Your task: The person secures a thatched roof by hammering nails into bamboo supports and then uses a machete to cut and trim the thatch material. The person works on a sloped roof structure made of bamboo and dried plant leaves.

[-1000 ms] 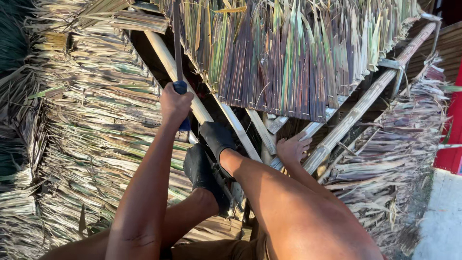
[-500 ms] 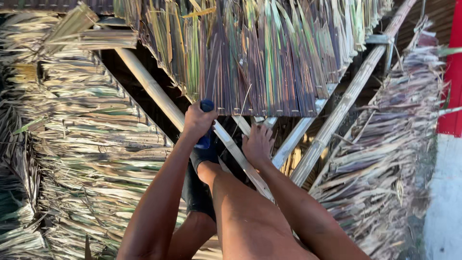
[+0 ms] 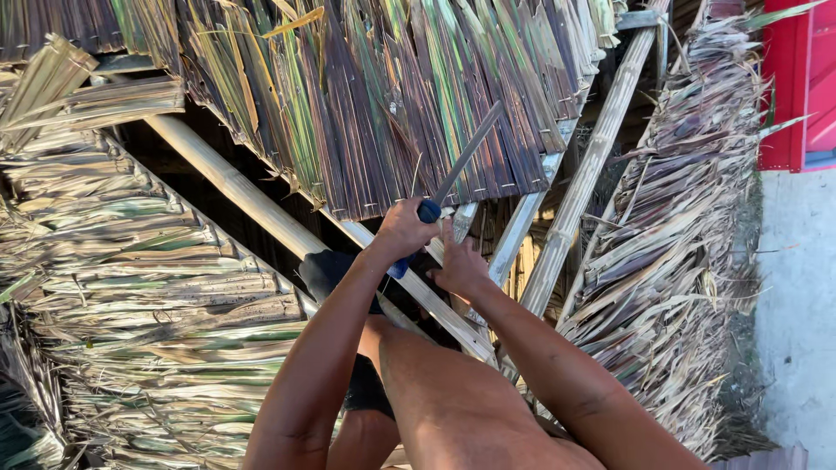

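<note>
knife (image 3: 461, 161) raised, left hand (image 3: 402, 231) clenched

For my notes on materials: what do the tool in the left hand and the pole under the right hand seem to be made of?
Tool: dull grey metal blade, apparently steel, with a blue handle, probably plastic. Pole: pale, smooth, round, likely bamboo.

A blue handle (image 3: 424, 218) and grey blade (image 3: 468, 153) are seen at centre. Green-and-brown striped thatch (image 3: 374, 96) is shown above, a red wall (image 3: 797, 87) upper right.
</note>
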